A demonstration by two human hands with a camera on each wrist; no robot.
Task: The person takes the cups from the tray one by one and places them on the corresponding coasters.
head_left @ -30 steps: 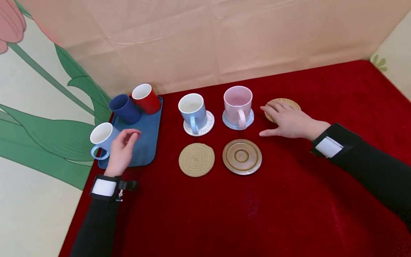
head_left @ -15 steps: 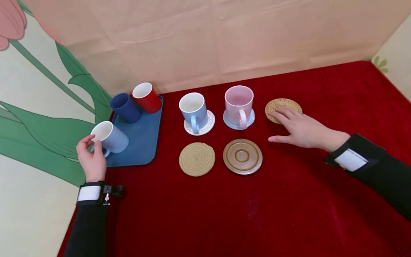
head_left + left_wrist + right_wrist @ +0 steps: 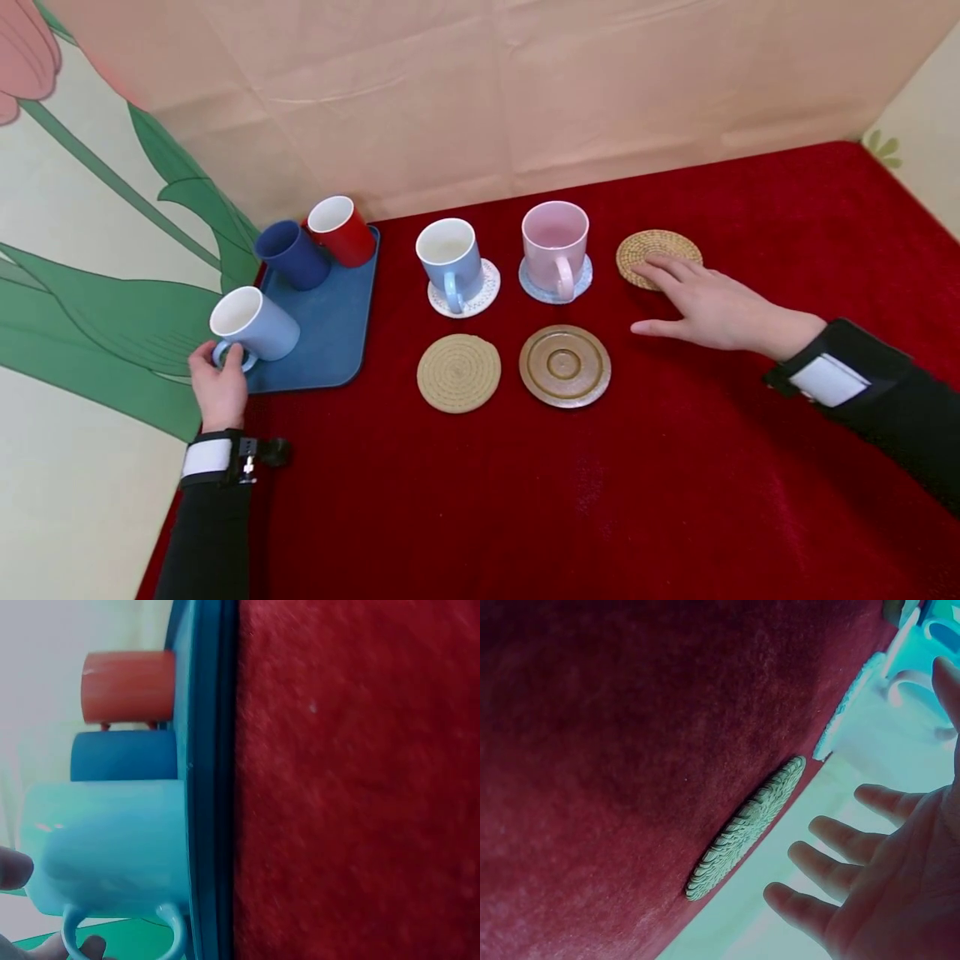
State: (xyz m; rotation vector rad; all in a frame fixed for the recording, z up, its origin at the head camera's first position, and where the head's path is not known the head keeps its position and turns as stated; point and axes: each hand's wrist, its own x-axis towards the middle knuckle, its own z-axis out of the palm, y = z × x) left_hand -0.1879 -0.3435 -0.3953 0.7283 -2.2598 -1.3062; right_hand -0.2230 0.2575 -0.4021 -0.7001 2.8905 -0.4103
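A light blue mug with a white inside stands upright on the near part of the blue tray. At its handle is my left hand, thumb and fingers on either side of it; in the left wrist view fingertips show through the handle loop. My right hand hovers palm down, fingers spread, just over the near edge of a woven straw coaster. In the right wrist view its fingers are apart from that coaster, with nothing held.
A dark blue mug and a red mug stand farther back on the tray. Another light blue mug and a pink mug sit on coasters. In front lie a beige spiral coaster and a brown round coaster.
My left hand has moved left from over the tray to the light blue mug's handle. My right hand has drawn back slightly to the right, uncovering more of the straw coaster.
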